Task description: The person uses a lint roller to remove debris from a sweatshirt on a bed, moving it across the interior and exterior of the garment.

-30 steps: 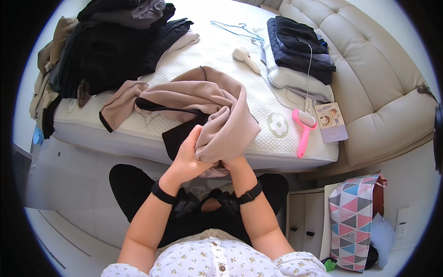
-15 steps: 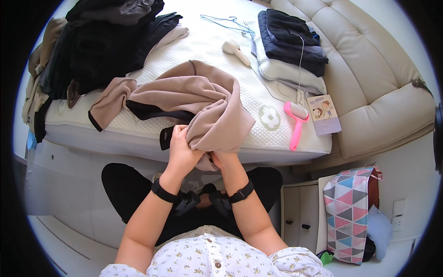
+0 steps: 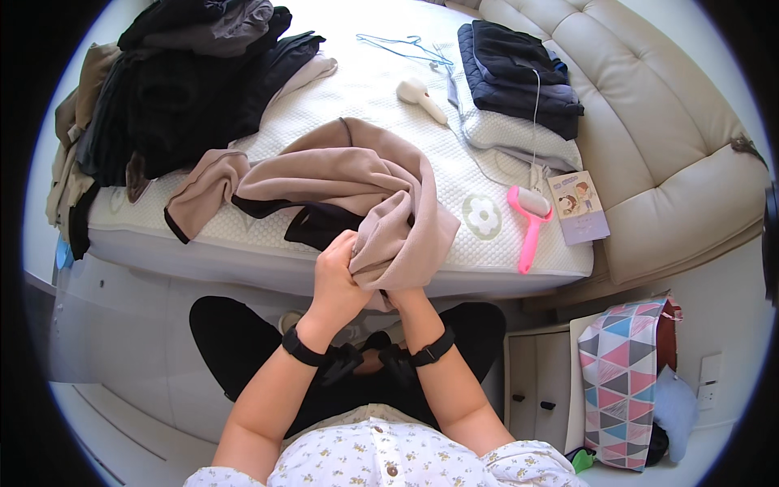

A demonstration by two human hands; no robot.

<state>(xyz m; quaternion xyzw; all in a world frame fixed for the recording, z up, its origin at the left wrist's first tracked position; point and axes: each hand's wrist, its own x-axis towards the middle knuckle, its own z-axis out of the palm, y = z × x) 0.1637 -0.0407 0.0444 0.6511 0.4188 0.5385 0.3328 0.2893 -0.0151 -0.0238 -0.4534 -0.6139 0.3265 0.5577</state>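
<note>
A tan fleece garment (image 3: pixel 398 235) with black edging lies bunched on the bed, its near end gathered up over the bed's front edge. My left hand (image 3: pixel 339 272) is closed on the cloth at that near end. Close beside it, my right hand (image 3: pixel 408 299) reaches under the gathered folds; its fingers are covered by the cloth. One sleeve (image 3: pixel 207 191) with a black cuff stretches out to the left. Part of the garment's black side (image 3: pixel 323 227) shows beside my left hand.
A large heap of dark clothes (image 3: pixel 187 114) fills the bed's left. At right lie folded dark clothes (image 3: pixel 519 77), a pink lint roller (image 3: pixel 530 231), a booklet (image 3: pixel 580 207) and a white corded handheld device (image 3: pixel 420 99). Blue hangers (image 3: pixel 403 50) lie behind. A patterned bag (image 3: pixel 621 381) stands lower right.
The view has shifted slightly, so everything sits a little lower and to the right. The gathered cloth has turned over between my hands and now covers more of my right hand.
</note>
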